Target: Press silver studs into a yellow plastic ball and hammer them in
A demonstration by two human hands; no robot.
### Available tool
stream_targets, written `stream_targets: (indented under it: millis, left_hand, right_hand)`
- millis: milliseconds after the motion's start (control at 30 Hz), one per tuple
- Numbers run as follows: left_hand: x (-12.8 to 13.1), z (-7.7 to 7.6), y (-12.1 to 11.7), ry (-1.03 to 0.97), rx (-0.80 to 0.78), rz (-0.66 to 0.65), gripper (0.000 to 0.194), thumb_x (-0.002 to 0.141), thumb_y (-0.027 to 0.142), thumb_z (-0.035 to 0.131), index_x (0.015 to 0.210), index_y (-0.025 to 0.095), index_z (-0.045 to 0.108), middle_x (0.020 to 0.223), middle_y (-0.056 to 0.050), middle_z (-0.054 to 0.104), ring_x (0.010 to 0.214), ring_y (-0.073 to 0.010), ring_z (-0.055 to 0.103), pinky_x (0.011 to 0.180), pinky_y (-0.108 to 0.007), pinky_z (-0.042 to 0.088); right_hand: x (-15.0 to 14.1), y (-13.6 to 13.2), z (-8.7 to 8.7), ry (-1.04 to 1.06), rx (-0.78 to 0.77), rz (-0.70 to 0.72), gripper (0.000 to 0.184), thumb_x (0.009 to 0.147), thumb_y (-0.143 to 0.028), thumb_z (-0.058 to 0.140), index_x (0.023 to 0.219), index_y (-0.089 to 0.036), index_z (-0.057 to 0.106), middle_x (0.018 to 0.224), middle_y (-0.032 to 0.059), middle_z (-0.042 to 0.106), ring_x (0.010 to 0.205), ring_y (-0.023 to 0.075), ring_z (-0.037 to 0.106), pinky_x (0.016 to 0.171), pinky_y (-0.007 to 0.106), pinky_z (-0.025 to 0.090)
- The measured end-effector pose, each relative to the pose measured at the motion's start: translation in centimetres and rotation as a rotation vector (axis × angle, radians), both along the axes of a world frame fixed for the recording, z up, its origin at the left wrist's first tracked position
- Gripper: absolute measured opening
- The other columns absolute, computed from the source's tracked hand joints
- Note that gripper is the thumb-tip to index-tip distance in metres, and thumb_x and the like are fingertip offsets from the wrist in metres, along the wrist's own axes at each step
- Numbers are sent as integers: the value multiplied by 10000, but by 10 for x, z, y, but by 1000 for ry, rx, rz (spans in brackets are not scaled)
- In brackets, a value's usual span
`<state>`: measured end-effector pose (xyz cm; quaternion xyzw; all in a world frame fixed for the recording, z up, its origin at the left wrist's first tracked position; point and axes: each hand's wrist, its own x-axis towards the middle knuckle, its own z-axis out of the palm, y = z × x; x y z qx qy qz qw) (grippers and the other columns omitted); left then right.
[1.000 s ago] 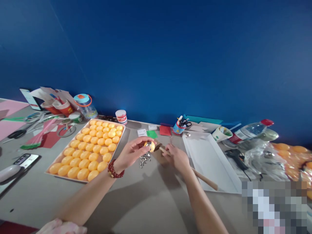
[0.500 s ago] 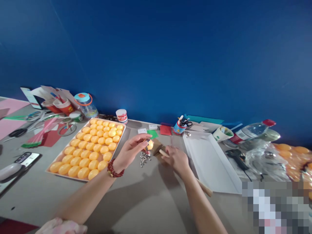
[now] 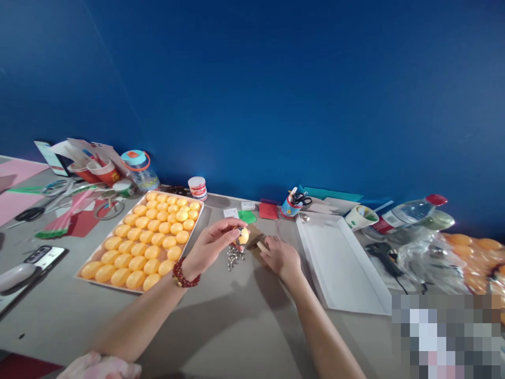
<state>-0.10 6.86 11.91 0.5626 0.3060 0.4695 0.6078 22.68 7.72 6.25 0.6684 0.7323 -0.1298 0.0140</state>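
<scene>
My left hand (image 3: 216, 242), with a dark red beaded bracelet at the wrist, is closed around an orange ping-pong ball (image 3: 243, 236) between thumb and fingers. Small dark marks or bits show on the ball, too small to make out. Just beneath it lies a pile of small shiny metal pieces (image 3: 235, 256). My right hand (image 3: 281, 256) is closed on a pale wooden stick (image 3: 261, 246); its near end pokes out past the fingers, and the rest is hidden by the hand and forearm. A flat brown piece (image 3: 253, 238) lies on the table between the hands.
On the left stands a shallow tray (image 3: 103, 285) filled with orange balls. To the right is a white tray (image 3: 342, 266), then a glue gun (image 3: 384, 259), a plastic bottle (image 3: 408, 213) and bagged orange balls (image 3: 461, 252). A pen cup (image 3: 290, 208) and white jar (image 3: 198, 188) stand by the wall.
The ball has turned in my left fingers, showing more plain orange. My right hand has shifted slightly left, and the stick's far end has swung out of sight behind my forearm.
</scene>
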Motion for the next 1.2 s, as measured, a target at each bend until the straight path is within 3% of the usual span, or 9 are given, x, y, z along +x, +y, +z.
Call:
stream_targets:
  millis: [100,233,533,700,800,1000,1200]
  left_hand:
    - [0,1,0,19,-8,-8,268,946,356,594,1132,180,672,1082,-83,696,720,-127,692,756,-288,594]
    - [-1,-1,0,43,-16,-27,286,954,368,579,1164,191,662,1121,-87,693,759,-137,704,776,-286,593]
    - [0,-2,2,60,-16,-69,305,935,314,603,1215,201,643,1121,-91,696,786,-150,708,792,-297,587]
    - [-1,0,2,71,0,-79,333,934,281,595,1257,203,623,1146,-103,686,821,-166,715,834,-322,580]
    - [-1,1,1,84,4,-85,333,930,286,598,1251,201,625,1137,-107,693,816,-166,706,827,-323,579]
    - [1,3,-2,102,-14,-87,351,918,298,617,1255,199,629,1073,-91,701,786,-154,678,822,-325,569]
    - [5,9,-7,64,23,-86,336,888,248,645,1220,199,656,958,-64,679,804,-156,639,743,-281,578]
  right_hand:
    - [-5,-3,1,90,35,73,143,887,-238,600,1019,-205,641,1119,92,692,1012,226,628,775,275,403]
    - [-21,-9,-7,202,-19,156,149,847,-245,660,995,-237,668,952,13,726,822,163,653,653,222,382]
    - [-42,-15,-22,337,31,113,110,854,-153,576,883,-195,674,955,65,729,797,189,657,633,245,357]
    - [-31,-13,-11,525,53,111,68,822,-149,589,803,-191,639,809,36,725,711,170,656,641,237,420]
    - [-22,-15,0,663,26,107,64,867,-199,554,863,-198,618,722,3,718,622,146,668,592,220,467]
    - [-15,-23,22,1218,40,-70,146,798,-297,712,793,-195,607,616,-36,634,524,127,621,512,222,479]
    - [-16,-33,38,1536,8,-140,269,724,-363,833,737,-192,626,607,-45,604,453,90,552,468,217,476]
